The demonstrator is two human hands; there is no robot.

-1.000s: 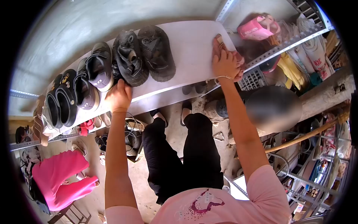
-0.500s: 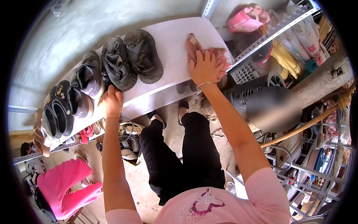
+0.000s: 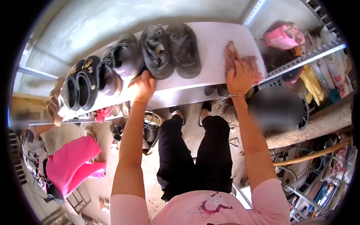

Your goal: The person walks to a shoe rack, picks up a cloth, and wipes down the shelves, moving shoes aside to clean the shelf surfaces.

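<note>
My right hand (image 3: 240, 78) presses down on a crumpled pinkish-brown cloth (image 3: 231, 52) at the right end of a white shelf board (image 3: 215, 41). Its fingers lie over the cloth, and a bracelet circles the wrist. My left hand (image 3: 143, 87) is closed at the board's front edge, just below a grey sneaker (image 3: 125, 56); its fingertips are partly hidden. Beside it stands a pair of dark, dusty shoes (image 3: 183, 50). Further left are a second grey sneaker (image 3: 107, 77) and black clogs (image 3: 88, 84) with small charms.
A pink bag (image 3: 284, 36) and yellow cloth (image 3: 314, 84) sit beyond the metal shelf rail (image 3: 311, 62) on the right. A wooden log (image 3: 315, 125) lies below them. Lower left, a person in pink trousers (image 3: 73, 161) is near. More footwear, including red shoes (image 3: 104, 113), is under the board.
The view has swung, so the shelf and shoes appear further right. Both hands keep about the same places on the board. The right hand's fingers look less spread over the cloth.
</note>
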